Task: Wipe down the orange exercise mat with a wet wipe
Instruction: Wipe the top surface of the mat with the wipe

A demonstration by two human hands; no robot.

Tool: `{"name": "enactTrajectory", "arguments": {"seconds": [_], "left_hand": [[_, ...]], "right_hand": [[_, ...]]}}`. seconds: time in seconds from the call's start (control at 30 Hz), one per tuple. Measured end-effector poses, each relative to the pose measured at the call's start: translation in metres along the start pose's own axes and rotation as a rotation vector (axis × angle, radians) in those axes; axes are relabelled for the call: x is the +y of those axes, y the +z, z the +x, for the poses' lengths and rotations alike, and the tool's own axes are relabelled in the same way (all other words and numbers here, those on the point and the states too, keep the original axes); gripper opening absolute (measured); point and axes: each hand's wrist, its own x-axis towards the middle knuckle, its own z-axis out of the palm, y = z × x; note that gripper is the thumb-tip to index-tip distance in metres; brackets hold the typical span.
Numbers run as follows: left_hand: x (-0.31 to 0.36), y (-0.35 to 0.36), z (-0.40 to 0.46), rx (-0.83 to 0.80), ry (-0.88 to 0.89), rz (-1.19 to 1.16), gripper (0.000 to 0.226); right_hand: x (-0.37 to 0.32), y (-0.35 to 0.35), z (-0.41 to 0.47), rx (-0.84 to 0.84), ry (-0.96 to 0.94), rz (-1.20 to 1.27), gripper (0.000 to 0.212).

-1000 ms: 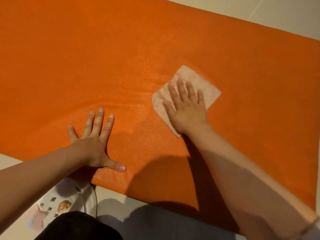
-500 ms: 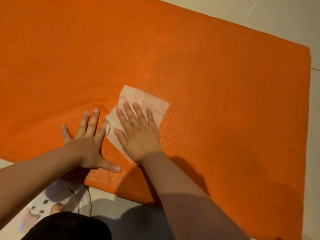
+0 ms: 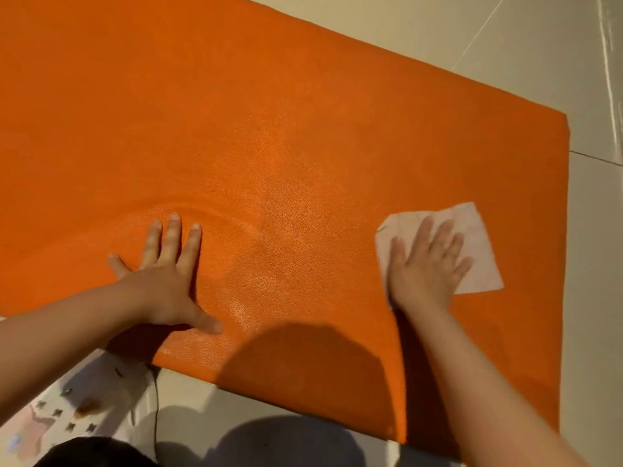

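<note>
The orange exercise mat point(image 3: 286, 136) lies flat on the floor and fills most of the view. My left hand point(image 3: 165, 278) rests flat on its near left part, fingers spread and straight. My right hand point(image 3: 426, 264) presses flat on a pale wet wipe point(image 3: 478, 251) near the mat's right edge. The wipe shows around my fingers, its far right corner free. A damp sheen marks the mat between my hands.
Pale floor tiles point(image 3: 505, 45) surround the mat at the far side, right and near side. A white patterned cloth point(image 3: 67, 409) lies on the floor at the lower left, beside a dark garment point(image 3: 91, 453) at the bottom edge.
My right hand has slid the wipe from beside my left hand to the mat's right edge. My left hand has stayed flat in the same spot on the mat.
</note>
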Motion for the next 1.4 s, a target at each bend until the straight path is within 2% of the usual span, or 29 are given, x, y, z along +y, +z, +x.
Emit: {"name": "enactTrajectory", "arguments": {"seconds": [0.1,0.13,0.2,0.23,0.3,0.37,0.47,0.53,0.63,0.73,0.83,0.9,1.0,1.07,1.23,1.3,1.4], "left_hand": [[0.023,0.003,0.001,0.136,0.028,-0.192,0.127],[0.031,0.004,0.001,0.193,0.069,-0.192,0.119],[0.045,0.009,0.000,0.269,0.201,-0.038,0.115],[0.052,0.012,-0.001,0.263,0.253,0.047,0.116],[0.064,0.017,-0.001,0.194,0.288,0.169,0.117],[0.071,0.020,-0.001,0.135,0.279,0.256,0.118],[0.074,0.013,-0.002,0.084,0.268,0.263,0.121],[0.075,0.008,-0.001,0.073,0.269,0.248,0.122],[0.076,0.008,-0.002,0.097,0.254,0.244,0.122],[0.080,0.011,-0.001,0.134,0.242,0.235,0.129],[0.083,0.012,-0.001,0.152,0.243,0.209,0.130],[0.080,0.013,-0.001,0.165,0.244,0.241,0.129],[0.077,0.013,0.000,0.154,0.238,0.301,0.123],[0.076,0.014,0.002,0.156,0.254,0.292,0.124],[0.071,0.017,0.001,0.160,0.294,0.258,0.119],[0.070,0.017,0.002,0.158,0.294,0.293,0.118],[0.074,0.015,0.003,0.163,0.296,0.297,0.116]], "right_hand": [[-0.050,0.032,-0.064,0.058,-0.354,-0.034,0.073],[-0.059,0.041,-0.080,0.053,-0.460,-0.057,0.070],[-0.059,0.047,-0.090,0.026,-0.561,-0.084,0.064],[-0.049,0.042,-0.084,0.009,-0.553,-0.066,0.063],[-0.007,0.028,-0.061,0.016,-0.440,-0.043,0.064],[0.055,0.008,-0.035,0.030,-0.191,-0.035,0.068],[0.135,-0.022,-0.012,0.043,0.173,-0.006,0.077],[0.148,-0.025,-0.009,0.045,0.289,0.031,0.072],[0.114,-0.014,-0.008,0.060,0.359,0.045,0.066],[0.066,0.000,-0.015,0.046,0.220,0.030,0.068],[0.005,0.008,-0.023,0.011,-0.144,-0.006,0.079],[-0.026,0.009,-0.023,-0.056,-0.395,-0.020,0.074],[-0.026,-0.003,0.006,-0.120,-0.561,-0.074,0.068],[0.005,-0.016,0.038,-0.085,-0.482,-0.091,0.074],[0.125,-0.061,0.090,-0.052,0.103,-0.024,0.079],[0.134,-0.060,0.087,-0.027,0.204,0.014,0.078],[0.110,-0.048,0.076,0.013,0.324,0.074,0.073]]}}
